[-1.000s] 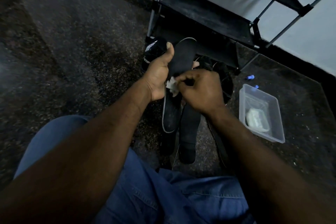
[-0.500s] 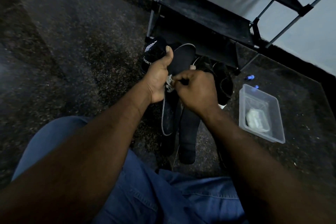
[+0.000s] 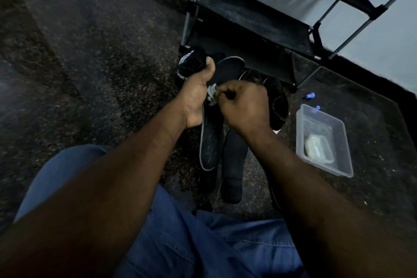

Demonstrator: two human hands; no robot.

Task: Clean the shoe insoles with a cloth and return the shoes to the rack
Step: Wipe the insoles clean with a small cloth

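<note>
My left hand [image 3: 195,97] grips a long black insole [image 3: 209,142] with a pale edge, thumb laid over its upper part. My right hand [image 3: 246,106] pinches a small white cloth [image 3: 212,93] against the middle of that insole. A second black insole [image 3: 234,165] lies on the floor underneath. One black shoe with white lettering [image 3: 188,65] stands left of my thumb, and another black shoe [image 3: 276,101] lies right of my right hand. The black shoe rack [image 3: 255,22] stands just behind them.
A clear plastic tub [image 3: 325,142] holding a pale folded cloth sits on the floor at the right. Small blue caps [image 3: 307,96] lie near it. Dark speckled floor stretches to the left. My blue-jeaned knees fill the foreground.
The held insole has dropped a little and tilted. My right hand has slid the cloth slightly left and up along it, bunching more of the cloth under the fingers.
</note>
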